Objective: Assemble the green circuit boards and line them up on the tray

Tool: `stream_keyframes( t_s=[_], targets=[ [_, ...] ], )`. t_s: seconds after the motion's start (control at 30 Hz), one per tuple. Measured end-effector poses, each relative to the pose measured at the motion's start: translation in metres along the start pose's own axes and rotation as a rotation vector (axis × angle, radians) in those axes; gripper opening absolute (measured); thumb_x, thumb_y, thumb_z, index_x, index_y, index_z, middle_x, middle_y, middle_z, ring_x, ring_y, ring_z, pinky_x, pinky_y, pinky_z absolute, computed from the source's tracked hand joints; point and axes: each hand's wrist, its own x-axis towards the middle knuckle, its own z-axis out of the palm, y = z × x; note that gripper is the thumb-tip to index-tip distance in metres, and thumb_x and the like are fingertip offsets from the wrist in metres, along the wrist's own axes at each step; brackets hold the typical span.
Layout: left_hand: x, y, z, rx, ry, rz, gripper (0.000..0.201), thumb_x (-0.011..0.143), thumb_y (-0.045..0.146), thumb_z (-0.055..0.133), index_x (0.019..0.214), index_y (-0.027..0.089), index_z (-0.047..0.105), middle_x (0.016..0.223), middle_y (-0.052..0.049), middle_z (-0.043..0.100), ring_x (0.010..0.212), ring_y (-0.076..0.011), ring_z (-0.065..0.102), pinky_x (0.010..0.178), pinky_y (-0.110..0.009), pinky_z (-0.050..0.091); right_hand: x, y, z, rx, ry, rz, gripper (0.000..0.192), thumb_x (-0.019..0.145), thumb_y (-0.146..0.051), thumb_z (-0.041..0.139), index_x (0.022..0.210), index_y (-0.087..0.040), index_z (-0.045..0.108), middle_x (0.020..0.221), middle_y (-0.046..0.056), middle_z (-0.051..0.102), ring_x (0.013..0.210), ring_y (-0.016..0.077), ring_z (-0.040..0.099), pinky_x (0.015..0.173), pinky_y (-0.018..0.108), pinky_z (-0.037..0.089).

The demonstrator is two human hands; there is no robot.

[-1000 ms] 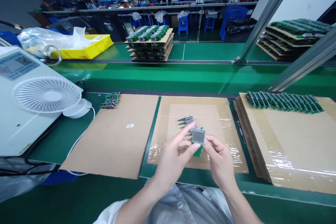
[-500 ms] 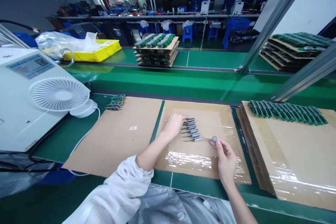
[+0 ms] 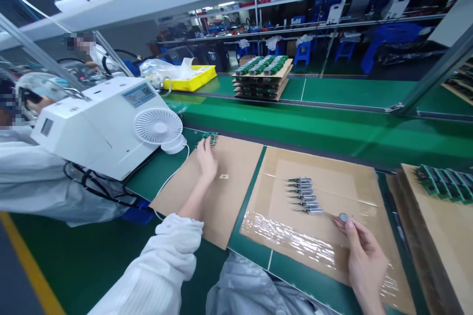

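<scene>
My left hand (image 3: pixel 207 160) reaches to the far left cardboard sheet, its fingers bent on a small cluster of green circuit boards (image 3: pixel 212 137). The fingers partly cover the boards, and their tips are hard to see. Between thumb and fingers, my right hand (image 3: pixel 365 256) pinches a small round silver disc (image 3: pixel 344 217) above the middle cardboard sheet (image 3: pixel 273 197). Just left of that disc lies a row of several slim silver parts (image 3: pixel 306 196) with thin dark pins pointing left.
A white fan (image 3: pixel 158 127) and a white machine (image 3: pixel 99 123) stand at the left. Circuit boards (image 3: pixel 443 182) line the cardboard stack on the right. Behind the green ledge are a yellow tray (image 3: pixel 195 78) and layered boards (image 3: pixel 262 78). A co-worker's sleeve (image 3: pixel 22 177) shows far left.
My left hand has left the row of silver parts and moved left to the circuit boards. My right hand still holds the disc. The view has turned left.
</scene>
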Motion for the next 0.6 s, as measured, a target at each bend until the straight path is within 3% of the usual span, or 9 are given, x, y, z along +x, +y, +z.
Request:
stream_keyframes(
  t_s=[0.13,0.27,0.43,0.53,0.6],
  targets=[
    [0.017,-0.042,-0.009,0.019,-0.013,-0.07,0.046,0.081,0.009,0.049,0.127,0.012,0.046,0.127,-0.016,0.051,0.122,-0.0296,0.042,0.102,-0.047,0.031,0.004,0.007,-0.002,-0.042,0.006,0.007,0.054,0.069,-0.058,0.065,0.1,-0.014,0.067,0.092,0.011,0.072,0.1,0.0312,0.064,0.102,0.05,0.038],
    [0.026,-0.053,-0.016,-0.026,-0.043,-0.098,0.022,0.081,0.026,0.06,0.1,0.015,0.059,0.108,-0.009,0.059,0.115,-0.0282,0.045,0.1,-0.051,0.028,0.004,0.008,-0.002,-0.019,0.006,0.009,0.055,0.068,-0.058,0.066,0.1,-0.013,0.065,0.093,0.012,0.071,0.099,0.0314,0.064,0.102,0.051,0.038],
    [0.026,-0.043,-0.033,-0.232,-0.044,-0.159,0.009,0.068,0.02,0.067,0.074,0.018,0.06,0.104,-0.013,0.058,0.123,-0.0363,0.032,0.105,-0.05,0.019,0.001,0.0,0.001,-0.007,0.005,-0.002,0.051,0.069,-0.056,0.066,0.097,-0.014,0.065,0.089,0.011,0.072,0.097,0.0306,0.064,0.101,0.05,0.039],
    [0.009,-0.023,-0.037,-0.451,-0.057,-0.231,0.011,0.078,0.024,0.057,0.084,0.015,0.059,0.107,-0.013,0.057,0.12,-0.0334,0.04,0.103,-0.049,0.027,0.002,-0.001,0.001,0.022,-0.011,-0.007,0.049,0.069,-0.055,0.066,0.096,-0.014,0.066,0.09,0.011,0.072,0.092,0.0289,0.066,0.098,0.049,0.041],
    [-0.009,-0.003,-0.036,-0.629,-0.135,-0.285,0.021,0.087,0.026,0.044,0.095,0.013,0.057,0.106,-0.013,0.059,0.111,-0.0293,0.051,0.096,-0.047,0.039,0.003,-0.001,0.002,0.04,-0.019,-0.017,0.047,0.07,-0.053,0.066,0.095,-0.013,0.066,0.09,0.011,0.072,0.089,0.0279,0.067,0.096,0.049,0.043]
  ],
)
